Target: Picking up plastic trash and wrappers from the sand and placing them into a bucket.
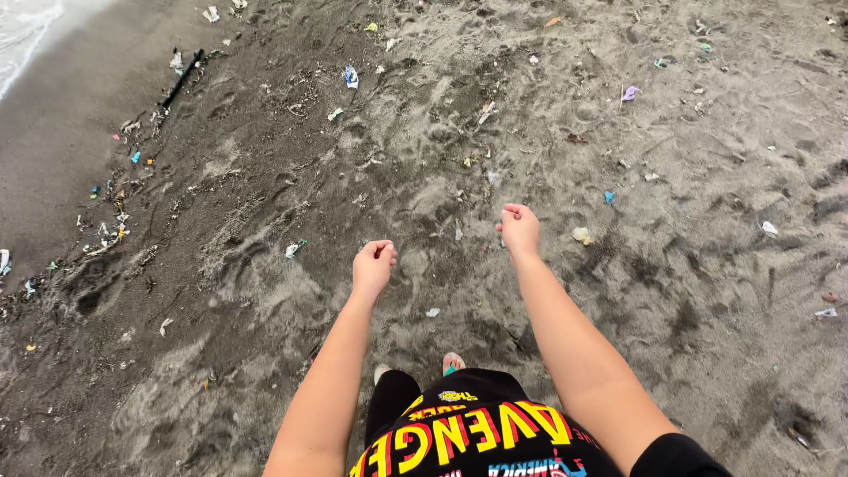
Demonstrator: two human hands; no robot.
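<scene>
I look down at dark grey beach sand (689,291) marked with footprints. My left hand (374,265) reaches forward with its fingers curled into a loose fist; nothing shows in it. My right hand (519,227) is also stretched out, fingers curled shut, holding nothing visible. Both hover above the sand without touching anything. Nearest my right hand lie a pale yellowish scrap (581,235) and a small blue scrap (609,197). A small white scrap (292,250) lies to the left of my left hand. My bare foot (453,361) shows below, above my black printed shirt.
Small bits of litter are scattered over the sand, thickest in a line at the left (110,212). A dark stick (181,79) lies upper left. Wet smooth sand and the water's edge (22,26) fill the top left corner. A purple scrap (630,93) lies far right.
</scene>
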